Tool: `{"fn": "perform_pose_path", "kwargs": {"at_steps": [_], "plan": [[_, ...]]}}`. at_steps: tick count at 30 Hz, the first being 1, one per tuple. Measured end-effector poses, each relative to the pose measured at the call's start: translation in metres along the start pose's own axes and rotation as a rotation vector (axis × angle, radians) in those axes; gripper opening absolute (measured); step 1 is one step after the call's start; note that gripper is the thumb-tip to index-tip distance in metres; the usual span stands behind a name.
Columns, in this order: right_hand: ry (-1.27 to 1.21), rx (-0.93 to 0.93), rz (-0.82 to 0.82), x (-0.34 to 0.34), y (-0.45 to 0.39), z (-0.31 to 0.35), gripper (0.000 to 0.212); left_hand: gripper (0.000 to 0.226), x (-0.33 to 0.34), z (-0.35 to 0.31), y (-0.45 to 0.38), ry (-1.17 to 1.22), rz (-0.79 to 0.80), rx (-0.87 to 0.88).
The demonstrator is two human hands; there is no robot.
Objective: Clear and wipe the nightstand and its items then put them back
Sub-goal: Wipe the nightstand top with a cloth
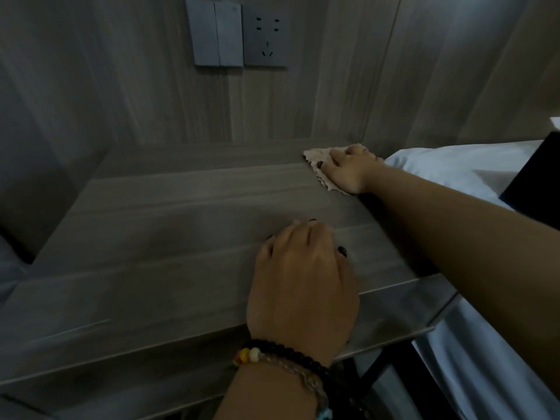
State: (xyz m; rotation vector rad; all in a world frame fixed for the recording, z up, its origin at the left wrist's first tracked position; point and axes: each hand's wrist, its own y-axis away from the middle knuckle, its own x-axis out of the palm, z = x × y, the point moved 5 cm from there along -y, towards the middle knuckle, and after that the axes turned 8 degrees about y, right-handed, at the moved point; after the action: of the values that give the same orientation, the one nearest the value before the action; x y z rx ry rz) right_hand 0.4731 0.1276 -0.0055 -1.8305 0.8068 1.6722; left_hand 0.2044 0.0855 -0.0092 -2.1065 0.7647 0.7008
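- At the far right corner of the nightstand [188, 225], a small pale cloth [319, 165] lies flat on the grey wood-grain top, close to the wall and just beside the bed.
- Pressing down on that cloth is the right hand [351, 171], palm down with its fingers stretched out flat over the fabric rather than gripping it; the right arm reaches in across the nightstand's right edge.
- Nearer the front edge, the left hand [303, 274] rests palm down on the bare top, fingers relaxed and lightly bent, holding nothing.
- Round the left wrist sit beaded bracelets [281, 359], one dark, one with yellow and orange beads.
- White bedding [448, 168] lies to the right of the nightstand.
- On the wood-panelled wall behind are a grey double switch [215, 34] and, touching it on the right, a grey socket [266, 37].
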Motion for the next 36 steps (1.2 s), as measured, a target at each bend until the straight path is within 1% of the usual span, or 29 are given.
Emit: {"fn": "perform_pose_path", "kwargs": {"at_steps": [2, 6, 10, 15, 18, 21, 23, 27, 29, 32, 36], "plan": [[0.001, 0.018, 0.0, 0.0, -0.009, 0.0, 0.076, 0.03, -0.001, -0.001, -0.001, 0.076, -0.014, 0.002], [0.002, 0.042, 0.014, 0.001, -0.024, 0.002, 0.077, 0.03, -0.001, 0.003, -0.004, 0.071, -0.013, 0.04], [0.004, 0.099, 0.029, -0.003, -0.036, 0.01, 0.077, 0.028, -0.003, 0.005, -0.011, 0.111, -0.064, 0.014], [0.015, 0.144, 0.023, -0.009, -0.047, 0.033, 0.08, 0.027, -0.003, 0.0, -0.014, 0.105, -0.086, 0.0], [0.058, 0.086, -0.013, -0.012, -0.045, 0.048, 0.07, 0.028, -0.006, 0.0, -0.014, 0.114, -0.125, -0.021], [0.061, -0.021, -0.017, -0.01, -0.037, 0.059, 0.076, 0.029, -0.011, 0.0, -0.012, 0.133, -0.157, -0.048], [0.052, -0.074, -0.011, -0.007, -0.026, 0.061, 0.074, 0.032, -0.016, -0.001, -0.009, 0.18, -0.17, -0.06], [0.048, -0.11, -0.004, -0.003, 0.015, 0.053, 0.066, 0.045, -0.02, -0.002, -0.005, 0.443, -0.117, -0.114], [0.019, -0.131, -0.007, -0.001, 0.041, 0.046, 0.062, 0.047, -0.024, -0.005, -0.002, 0.504, -0.124, -0.122], [0.004, -0.157, -0.01, 0.002, 0.082, 0.036, 0.058, 0.05, -0.028, -0.017, 0.008, 0.525, -0.094, -0.11], [-0.015, -0.137, 0.007, -0.001, 0.145, 0.024, 0.058, 0.051, -0.037, -0.034, 0.03, 0.464, -0.066, -0.045]]}}
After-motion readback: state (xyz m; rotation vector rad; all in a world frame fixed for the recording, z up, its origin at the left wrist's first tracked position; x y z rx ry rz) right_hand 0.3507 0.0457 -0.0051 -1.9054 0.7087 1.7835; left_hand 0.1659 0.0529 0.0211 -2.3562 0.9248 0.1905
